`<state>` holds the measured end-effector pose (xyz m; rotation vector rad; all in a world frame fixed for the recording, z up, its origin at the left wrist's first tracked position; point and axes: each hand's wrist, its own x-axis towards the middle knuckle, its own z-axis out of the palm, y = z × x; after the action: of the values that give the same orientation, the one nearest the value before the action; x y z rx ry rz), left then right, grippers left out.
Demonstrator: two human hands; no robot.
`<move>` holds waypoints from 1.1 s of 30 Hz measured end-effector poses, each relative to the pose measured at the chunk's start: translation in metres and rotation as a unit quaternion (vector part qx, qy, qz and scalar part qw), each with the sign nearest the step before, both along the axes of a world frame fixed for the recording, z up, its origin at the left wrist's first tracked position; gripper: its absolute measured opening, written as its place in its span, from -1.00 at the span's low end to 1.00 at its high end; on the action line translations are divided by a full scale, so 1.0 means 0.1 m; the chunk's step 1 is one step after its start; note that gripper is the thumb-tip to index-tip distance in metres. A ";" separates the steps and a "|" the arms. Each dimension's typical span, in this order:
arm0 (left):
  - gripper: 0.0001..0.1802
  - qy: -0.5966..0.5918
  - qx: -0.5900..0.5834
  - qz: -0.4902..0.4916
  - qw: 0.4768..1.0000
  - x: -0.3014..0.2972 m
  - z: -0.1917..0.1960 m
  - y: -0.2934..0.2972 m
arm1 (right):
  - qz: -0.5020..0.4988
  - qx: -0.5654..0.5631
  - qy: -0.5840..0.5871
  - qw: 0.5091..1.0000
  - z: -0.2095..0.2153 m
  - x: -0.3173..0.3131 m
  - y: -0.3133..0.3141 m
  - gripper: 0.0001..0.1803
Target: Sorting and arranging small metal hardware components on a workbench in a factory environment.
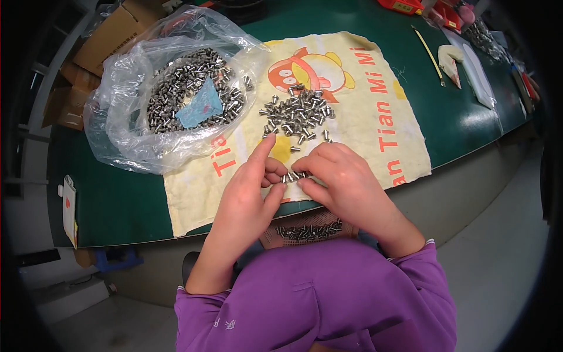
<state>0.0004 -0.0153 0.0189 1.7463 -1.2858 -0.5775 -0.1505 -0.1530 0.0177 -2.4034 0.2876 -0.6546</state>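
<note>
Close to the near edge of a yellow printed cloth [196, 202], my two hands meet over a short row of small shiny metal screws [293, 176]. My left hand [245, 186] has its thumb and curled fingers on the left end of the row, with the index finger pointing up and away. At the other end, the thumb and fingertips of my right hand [343, 176] pinch the screws. Just beyond my fingers lies a loose pile of the same screws [298, 114], with a few strays around it. The fingers partly hide the row.
A clear plastic bag [126, 138], full of screws and a blue scrap [202, 105], stands at the far left of the green table [129, 214]. Below the edge, a basket [270, 236] holds more screws. Cardboard boxes [114, 35] sit behind; a yellow stick [429, 56] lies far right.
</note>
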 end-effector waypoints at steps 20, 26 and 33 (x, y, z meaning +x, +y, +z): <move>-0.19 0.002 0.024 -0.004 1.000 -0.11 0.03 0.05 | 0.038 0.024 0.014 0.999 0.01 -0.08 0.04 -0.77; -0.22 -0.028 0.018 0.019 0.999 -0.13 0.12 0.12 | -0.016 0.087 0.032 0.996 0.04 -0.21 0.04 -0.76; -0.70 -0.150 -0.012 0.026 0.988 -0.02 0.06 0.19 | -0.021 -0.001 0.037 0.999 0.04 -0.19 0.05 -0.81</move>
<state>-0.0021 0.0033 0.0248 1.8909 -1.4389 -0.2740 -0.1696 -0.1483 0.0213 -2.4318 0.3685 -0.5859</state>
